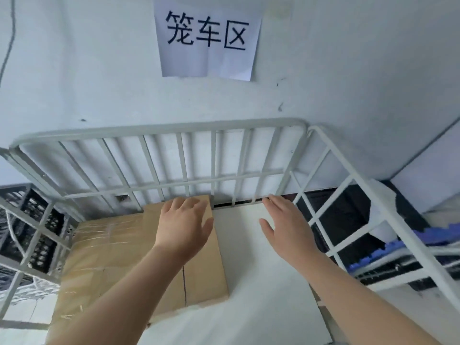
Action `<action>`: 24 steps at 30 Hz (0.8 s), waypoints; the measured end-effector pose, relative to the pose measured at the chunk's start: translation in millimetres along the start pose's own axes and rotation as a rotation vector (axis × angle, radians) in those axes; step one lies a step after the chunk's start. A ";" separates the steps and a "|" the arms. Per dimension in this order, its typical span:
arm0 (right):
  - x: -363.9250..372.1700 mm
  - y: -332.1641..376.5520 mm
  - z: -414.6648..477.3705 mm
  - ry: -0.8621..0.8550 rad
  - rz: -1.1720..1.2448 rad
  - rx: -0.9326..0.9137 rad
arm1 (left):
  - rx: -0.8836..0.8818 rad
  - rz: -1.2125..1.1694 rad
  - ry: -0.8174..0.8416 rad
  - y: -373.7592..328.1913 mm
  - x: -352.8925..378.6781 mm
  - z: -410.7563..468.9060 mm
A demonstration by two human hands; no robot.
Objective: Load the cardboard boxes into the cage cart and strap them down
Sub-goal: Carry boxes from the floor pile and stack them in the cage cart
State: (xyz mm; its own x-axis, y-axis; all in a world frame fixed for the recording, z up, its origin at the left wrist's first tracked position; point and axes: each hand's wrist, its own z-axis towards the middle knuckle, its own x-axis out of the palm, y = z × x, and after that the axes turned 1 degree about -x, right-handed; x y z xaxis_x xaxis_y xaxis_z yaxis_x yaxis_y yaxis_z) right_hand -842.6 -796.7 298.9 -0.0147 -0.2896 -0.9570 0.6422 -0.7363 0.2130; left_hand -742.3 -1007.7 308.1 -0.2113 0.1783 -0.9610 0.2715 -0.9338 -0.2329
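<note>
A white cage cart [159, 128] of metal bars stands against the wall. Inside it lie two brown cardboard boxes: a taped one [99, 247] at the left and a plain one [206, 275] on top towards the middle. A white flat box or board [261, 282] fills the right part. My left hand [184, 225] lies flat with straight fingers on the far end of the plain brown box. My right hand [286, 230] hovers open over the far right of the white surface, fingertips near the back bars. Whether it touches is unclear.
A paper sign [206, 36] with black characters hangs on the wall above. Black plastic crates [27, 220] stand left of the cart. Right of the cart are blue and dark items [388, 250] beside a white panel. A dark cable [10, 38] runs down the wall.
</note>
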 end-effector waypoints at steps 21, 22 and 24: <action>-236.2 -21.4 -424.1 -0.258 -0.140 0.890 | 0.870 -0.168 0.100 -323.4 -90.4 -200.4; -241.5 -24.6 -451.1 -0.260 -0.146 0.943 | 0.907 -0.172 0.121 -343.2 -87.4 -216.4; -249.1 -32.5 -504.1 -0.292 -0.160 1.029 | 0.987 -0.173 0.142 -382.7 -80.0 -249.4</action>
State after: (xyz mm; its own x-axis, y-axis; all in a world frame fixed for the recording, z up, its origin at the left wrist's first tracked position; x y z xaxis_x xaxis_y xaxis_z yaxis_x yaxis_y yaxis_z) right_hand -473.5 -392.4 431.2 -0.3104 -0.1786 -0.9337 -0.3334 -0.8994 0.2828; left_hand -595.2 -587.2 437.0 -0.0434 0.3110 -0.9494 -0.6637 -0.7193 -0.2052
